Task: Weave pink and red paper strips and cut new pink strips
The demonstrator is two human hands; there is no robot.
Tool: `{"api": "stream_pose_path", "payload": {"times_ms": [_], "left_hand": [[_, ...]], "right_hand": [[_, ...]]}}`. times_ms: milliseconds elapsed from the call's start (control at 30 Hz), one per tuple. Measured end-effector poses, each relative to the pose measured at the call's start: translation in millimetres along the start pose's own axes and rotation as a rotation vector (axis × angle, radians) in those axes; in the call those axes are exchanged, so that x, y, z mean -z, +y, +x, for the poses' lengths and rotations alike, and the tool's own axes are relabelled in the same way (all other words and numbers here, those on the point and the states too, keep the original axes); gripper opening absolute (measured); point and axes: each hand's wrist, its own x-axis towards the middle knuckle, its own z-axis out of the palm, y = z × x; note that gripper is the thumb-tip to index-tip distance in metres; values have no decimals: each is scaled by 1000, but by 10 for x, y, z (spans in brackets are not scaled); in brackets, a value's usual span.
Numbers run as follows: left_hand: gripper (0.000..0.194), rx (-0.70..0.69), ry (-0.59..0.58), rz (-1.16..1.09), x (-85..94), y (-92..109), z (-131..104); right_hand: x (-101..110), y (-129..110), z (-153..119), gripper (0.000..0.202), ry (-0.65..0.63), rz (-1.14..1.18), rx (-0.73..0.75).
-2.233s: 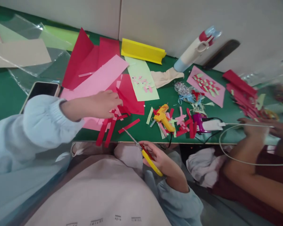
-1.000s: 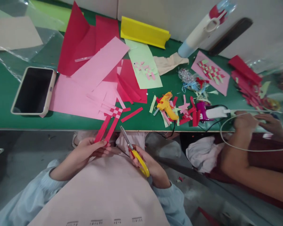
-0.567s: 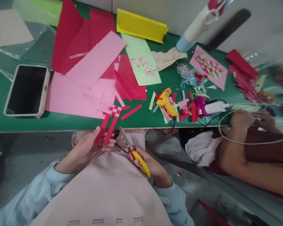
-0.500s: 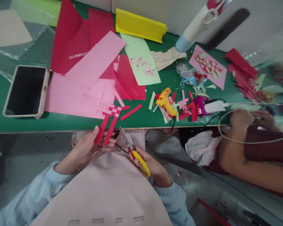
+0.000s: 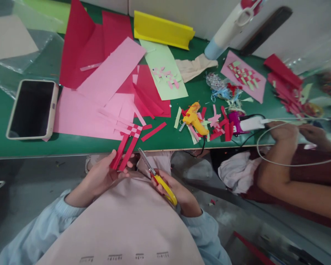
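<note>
A person's left hand (image 5: 108,170) loosely held red strips (image 5: 130,151) extending from a checkered weave (image 5: 135,130) near the green table's (image 5: 79,146) edge; the right hand (image 5: 169,184) gripped scissors (image 5: 164,188), below a glue gun (image 5: 195,119) among scraps (image 5: 218,124).

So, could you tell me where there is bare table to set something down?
Bare table shows in a strip between the pink sheet and the near edge, and between the green sheet and the tinsel. It is crowded around the glue gun, with paper scraps.
</note>
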Motion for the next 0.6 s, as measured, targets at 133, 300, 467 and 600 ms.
{"api": "stream_pose_path", "payload": {"times_ms": [133, 300, 467, 600], "left_hand": [[45, -19, 12, 33, 11, -28, -10], [46, -110, 120, 162, -55, -38, -20], [53, -171, 193, 207, -91, -60, -4], [56, -156, 233, 215, -79, -77, -4]], "right_hand": [[7, 44, 22, 72, -1, 43, -9], [-1, 54, 32, 73, 22, 50, -25], [-13, 54, 48, 78, 46, 83, -22], [-7, 106, 60, 70, 82, 198, -36]]}}
